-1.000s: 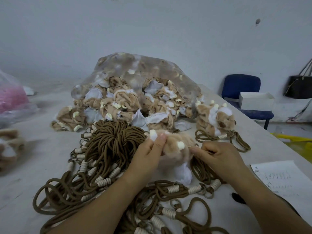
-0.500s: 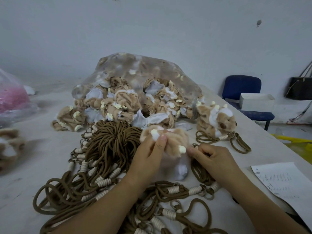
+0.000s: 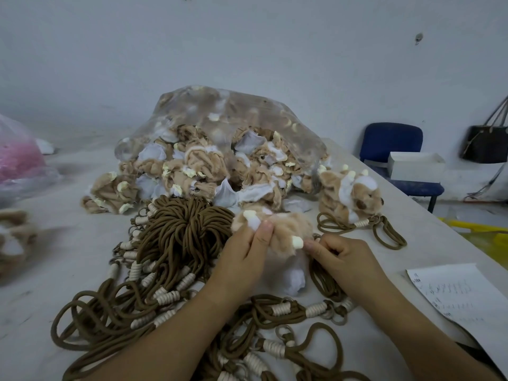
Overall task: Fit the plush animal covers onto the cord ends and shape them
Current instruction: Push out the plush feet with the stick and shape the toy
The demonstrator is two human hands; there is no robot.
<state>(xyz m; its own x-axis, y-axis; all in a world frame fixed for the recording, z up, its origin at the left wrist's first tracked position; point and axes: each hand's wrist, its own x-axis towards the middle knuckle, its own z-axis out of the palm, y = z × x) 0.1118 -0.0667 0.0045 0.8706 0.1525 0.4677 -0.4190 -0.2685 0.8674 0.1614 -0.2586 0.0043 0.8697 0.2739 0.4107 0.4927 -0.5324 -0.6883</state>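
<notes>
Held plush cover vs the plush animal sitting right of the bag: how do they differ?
The held cover is limp and crumpled, no face showing; the plush animal is plump, with a dark nose visible.
Below the held cover hangs white fabric; brown cord loops lie by the plush animal.
The left hand and right hand pinch the held cover; the plush animal sits untouched on the table.
Shared: tan fur, cream tips.

Legible text, labels, brands, numbers: none can be read.
Item: sheet of paper, lying just right of the right hand. It bears rows of faint handwritten marks, too small and blurred to make out.
</notes>
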